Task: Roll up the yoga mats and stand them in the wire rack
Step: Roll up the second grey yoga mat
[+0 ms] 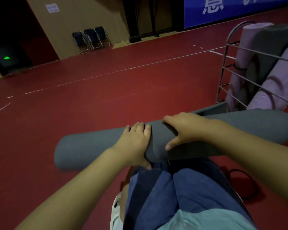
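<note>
Head view: a grey yoga mat (93,146), rolled, lies across the person's knees. Left hand (133,141) and right hand (184,128) each have their grip clenched round it near the middle, apparently to keep the roll tight. The wire rack (226,70) stands just right, already holding purple and grey rolled mats (249,52). Surface: red sports floor (106,97), white lines. Room dim; folding chairs (91,39) against the far wall.

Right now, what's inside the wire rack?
The wire rack holds rolled mats leaning together: lilac mats and at least one dark grey mat. The frame edge cuts off its right side and the bars hide its floor, so no full count.
</note>
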Action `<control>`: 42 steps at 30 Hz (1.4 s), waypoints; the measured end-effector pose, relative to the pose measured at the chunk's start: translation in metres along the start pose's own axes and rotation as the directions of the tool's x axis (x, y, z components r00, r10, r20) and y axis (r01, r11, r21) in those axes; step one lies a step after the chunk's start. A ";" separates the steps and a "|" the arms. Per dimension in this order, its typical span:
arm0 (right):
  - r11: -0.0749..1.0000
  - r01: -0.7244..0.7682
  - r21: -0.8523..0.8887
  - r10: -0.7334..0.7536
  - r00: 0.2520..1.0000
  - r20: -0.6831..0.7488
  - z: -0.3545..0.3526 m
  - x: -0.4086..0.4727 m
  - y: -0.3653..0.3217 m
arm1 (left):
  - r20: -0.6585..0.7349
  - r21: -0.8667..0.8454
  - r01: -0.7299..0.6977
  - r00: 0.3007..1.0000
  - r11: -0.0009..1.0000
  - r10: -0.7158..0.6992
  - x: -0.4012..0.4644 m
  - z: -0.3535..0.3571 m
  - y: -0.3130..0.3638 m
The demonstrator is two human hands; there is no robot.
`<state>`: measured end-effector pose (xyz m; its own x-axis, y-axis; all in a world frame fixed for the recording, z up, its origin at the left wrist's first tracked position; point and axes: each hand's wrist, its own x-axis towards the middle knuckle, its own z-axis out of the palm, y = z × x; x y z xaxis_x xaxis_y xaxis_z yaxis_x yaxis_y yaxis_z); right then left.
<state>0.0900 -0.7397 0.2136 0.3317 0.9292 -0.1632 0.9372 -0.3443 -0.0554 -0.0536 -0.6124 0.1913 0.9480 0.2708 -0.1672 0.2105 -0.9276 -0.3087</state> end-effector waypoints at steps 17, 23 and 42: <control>0.994 0.037 -0.100 -0.038 0.999 -0.013 -0.001 -0.007 0.010 | -0.172 0.117 -0.131 0.974 0.984 0.150 0.010 -0.028 -0.011; 0.995 0.093 0.025 -0.095 0.989 0.116 -0.009 -0.040 -0.001 | 0.040 -0.139 -0.193 0.979 0.971 0.200 -0.019 -0.040 -0.012; 0.999 0.027 0.040 -0.021 0.990 -0.141 -0.009 -0.012 -0.033 | 0.102 -0.531 0.103 0.993 0.841 -0.057 0.008 -0.020 -0.053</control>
<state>0.0563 -0.7379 0.2262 0.3236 0.9459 -0.0214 0.9408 -0.3241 -0.0996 -0.0523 -0.5663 0.2248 0.9051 0.3482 -0.2442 0.4015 -0.8890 0.2203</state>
